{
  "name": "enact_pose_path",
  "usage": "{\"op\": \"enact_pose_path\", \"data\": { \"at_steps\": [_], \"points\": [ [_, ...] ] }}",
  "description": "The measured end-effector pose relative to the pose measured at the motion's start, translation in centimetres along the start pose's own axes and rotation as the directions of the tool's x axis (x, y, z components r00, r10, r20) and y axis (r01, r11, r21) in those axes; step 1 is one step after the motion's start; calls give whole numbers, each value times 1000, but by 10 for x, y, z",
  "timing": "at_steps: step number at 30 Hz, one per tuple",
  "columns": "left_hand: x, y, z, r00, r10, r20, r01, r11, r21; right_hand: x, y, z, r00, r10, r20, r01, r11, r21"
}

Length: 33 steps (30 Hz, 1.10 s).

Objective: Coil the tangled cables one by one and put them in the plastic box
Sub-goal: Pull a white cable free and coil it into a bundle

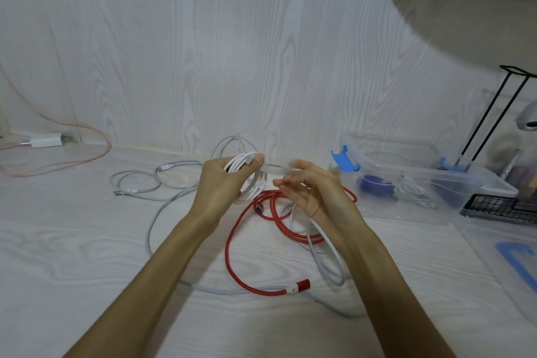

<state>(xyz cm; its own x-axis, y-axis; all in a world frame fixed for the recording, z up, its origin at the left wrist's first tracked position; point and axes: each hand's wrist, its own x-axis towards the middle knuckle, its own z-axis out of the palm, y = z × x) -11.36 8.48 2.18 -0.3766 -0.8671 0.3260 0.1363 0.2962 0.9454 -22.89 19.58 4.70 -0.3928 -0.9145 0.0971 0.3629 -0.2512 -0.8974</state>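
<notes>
Head view: two bare hands work a white cable above a red cable on a pale tabletop.

Nearest, the red cable [232,256] lies in loose loops on the tabletop [87,270], its red plug end toward the viewer. Just above it, the left hand [229,183] holds a white cable [255,183] wound into a coil, thumb and fingers [257,158] curled round the loops. The right hand [316,192] is beside it, fingers loosely spread, with a strand of the white cable running under the palm down over the red cable; whether it grips the strand I cannot tell. Left of the red cable lies a grey cable [136,183]. Right of it and farther back stands the plastic box [421,177], open, with coiled cables inside. Far left, by the wall, are a white charger [46,141] and a pink cable [87,131].
</notes>
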Motion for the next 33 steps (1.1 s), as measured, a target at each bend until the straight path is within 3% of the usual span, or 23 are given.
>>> {"op": "enact_pose_path", "data": {
  "at_steps": [4, 8, 11, 13, 17, 20, 24, 27, 30, 33],
  "points": [
    [-5, -2, 3, 982, 181, 46, -187, 970, 156, 0, -3, 0, 997, 15, -81, -37, 956, -291],
    [-9, -5, 2, 883, 468, 30, -430, 781, 452, 1, -7, -5, 978, 154, -139, -173, 976, -131],
    [-15, 1, 1, 774, 618, 140, -579, 599, 553, 3, -5, -6, 970, 225, -87, -241, 934, -263],
    [-15, 1, 1, 751, 642, 155, -607, 577, 546, 2, -4, -6, 970, 233, -67, -242, 908, -343],
    [-13, -2, 1, 778, 603, 173, -592, 614, 521, 0, -3, -7, 974, 208, -85, -223, 842, -491],
    [-14, -2, 2, 786, 594, 172, -591, 641, 490, -2, -2, -4, 985, 96, -144, -164, 787, -595],
    [-10, -6, 2, 890, 448, 89, -448, 818, 360, -2, -1, -3, 990, 45, -131, -103, 870, -482],
    [-7, -4, 2, 958, 275, 84, -286, 940, 188, -3, -2, 0, 998, 6, -61, -35, 867, -496],
    [-5, -5, 0, 981, 160, 113, -172, 979, 109, -3, 1, 1, 976, -205, -78, 95, 717, -691],
    [-8, -4, 1, 982, 99, 161, -121, 983, 135, -3, 3, 0, 928, -367, -58, 175, 570, -803]
  ]
}}
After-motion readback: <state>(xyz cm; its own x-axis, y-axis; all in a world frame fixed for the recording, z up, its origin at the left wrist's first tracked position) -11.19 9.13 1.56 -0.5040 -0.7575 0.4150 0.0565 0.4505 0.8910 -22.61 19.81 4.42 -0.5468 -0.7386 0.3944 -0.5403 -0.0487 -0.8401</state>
